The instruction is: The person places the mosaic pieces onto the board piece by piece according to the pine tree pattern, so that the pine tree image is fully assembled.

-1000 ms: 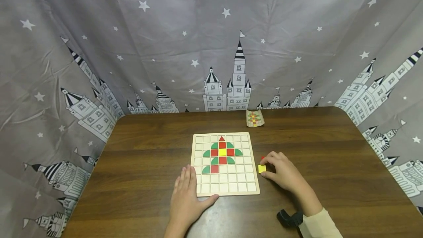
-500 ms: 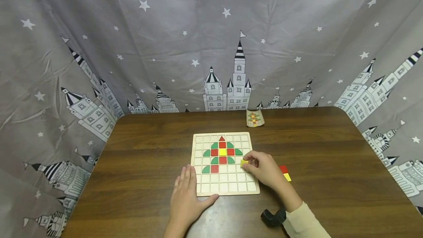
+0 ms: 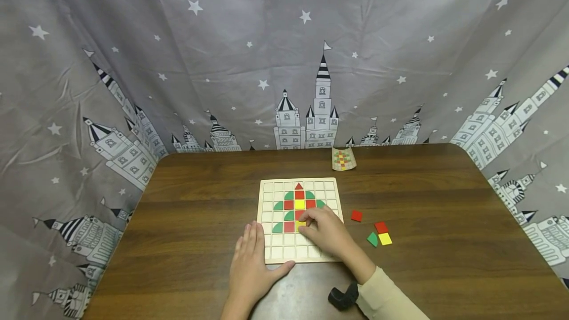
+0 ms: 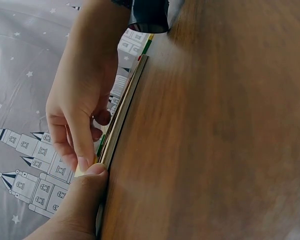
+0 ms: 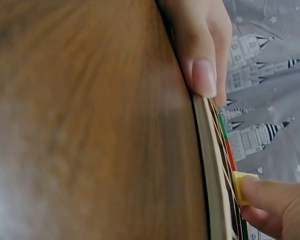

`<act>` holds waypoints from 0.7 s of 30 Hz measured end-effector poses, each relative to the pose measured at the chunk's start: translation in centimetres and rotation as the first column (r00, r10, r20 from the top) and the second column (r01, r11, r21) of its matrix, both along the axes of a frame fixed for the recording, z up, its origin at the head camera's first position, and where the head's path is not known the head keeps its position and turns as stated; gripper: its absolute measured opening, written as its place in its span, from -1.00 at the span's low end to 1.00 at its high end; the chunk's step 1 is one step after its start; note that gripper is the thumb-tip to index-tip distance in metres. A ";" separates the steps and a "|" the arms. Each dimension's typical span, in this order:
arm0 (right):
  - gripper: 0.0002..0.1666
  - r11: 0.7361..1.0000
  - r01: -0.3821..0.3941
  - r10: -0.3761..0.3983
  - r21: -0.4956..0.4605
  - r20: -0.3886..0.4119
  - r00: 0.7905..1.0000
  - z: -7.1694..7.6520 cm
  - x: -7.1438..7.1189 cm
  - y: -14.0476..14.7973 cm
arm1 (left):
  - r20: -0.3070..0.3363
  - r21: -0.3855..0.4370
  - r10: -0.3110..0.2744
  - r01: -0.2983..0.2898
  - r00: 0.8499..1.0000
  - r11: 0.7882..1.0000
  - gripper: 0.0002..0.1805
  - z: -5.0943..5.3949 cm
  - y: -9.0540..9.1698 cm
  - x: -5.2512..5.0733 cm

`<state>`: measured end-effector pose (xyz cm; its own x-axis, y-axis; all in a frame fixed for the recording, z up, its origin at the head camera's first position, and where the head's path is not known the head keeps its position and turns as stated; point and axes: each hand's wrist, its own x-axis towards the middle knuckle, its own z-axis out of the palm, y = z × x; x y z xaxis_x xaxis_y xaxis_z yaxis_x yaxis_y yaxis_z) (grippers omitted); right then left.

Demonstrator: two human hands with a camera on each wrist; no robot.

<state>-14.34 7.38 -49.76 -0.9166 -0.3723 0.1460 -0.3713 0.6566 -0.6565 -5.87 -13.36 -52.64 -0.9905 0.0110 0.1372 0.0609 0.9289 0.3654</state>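
Note:
In the head view a pale wooden grid board (image 3: 276, 253) lies on the table, with red, green and yellow tiles set in its squares. My right hand (image 3: 330, 235) is over the board and pinches a yellow square tile (image 5: 239, 183) between thumb and fingers. In the right wrist view that tile is tilted up from the board's face, just past a red tile (image 5: 230, 155). My left hand (image 3: 252, 269) rests on the board's lower left corner, its fingers straight along the left side and its thumb at the near edge. The right hand hides some tiles on the board.
Right of the board lie loose tiles: a red square (image 3: 356, 216), another red square (image 3: 381, 227), a yellow square (image 3: 385, 239) and a green quarter-round (image 3: 372, 239). A small curled pattern card (image 3: 343, 159) is at the table's back, before a grey castle-print curtain (image 3: 222, 63).
My right hand has picked the yellow square tile off the table right of the board and carried it left to the board's middle. The left hand has stayed in place.

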 end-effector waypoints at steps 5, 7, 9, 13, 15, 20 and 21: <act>-0.82 0.999 -0.002 0.003 0.042 -0.035 0.999 -0.1 0.1 -0.2 | 0.007 0.002 0.001 -0.001 1.000 1.000 0.37 -0.1 0.0 -0.1; -0.82 0.998 0.008 -0.005 0.062 -0.042 0.999 -0.1 0.1 -0.2 | 0.010 0.002 -0.001 0.001 1.000 1.000 0.37 -0.2 0.0 -0.1; -0.82 0.997 0.011 -0.007 0.077 -0.052 0.999 -0.1 0.1 -0.1 | 0.013 -0.001 -0.002 0.002 1.000 1.000 0.38 -0.2 0.0 -0.1; -0.81 0.996 0.005 0.002 0.094 -0.068 0.998 -0.3 0.2 -0.1 | 0.016 -0.006 0.000 0.000 1.000 1.000 0.38 -0.2 0.0 -0.1; -0.81 0.995 -0.001 0.008 0.099 -0.074 0.997 -0.4 0.2 -0.1 | 0.016 -0.006 0.000 0.000 1.000 1.000 0.38 -0.1 0.0 -0.1; -0.84 0.993 -0.012 0.023 0.116 -0.097 0.995 -0.6 0.1 0.0 | 0.020 -0.003 0.002 -0.002 1.000 1.000 0.38 -0.1 0.1 -0.1; -0.86 0.993 -0.014 0.027 0.120 -0.101 0.994 -0.6 0.1 0.0 | 0.021 -0.003 0.002 -0.002 1.000 1.000 0.38 -0.2 0.1 -0.1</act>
<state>-14.25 7.42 -50.36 -0.8910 -0.4113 0.1922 -0.4468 0.7195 -0.5316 -5.95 -13.28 -52.80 -0.9931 0.0093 0.1167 0.0515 0.9299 0.3641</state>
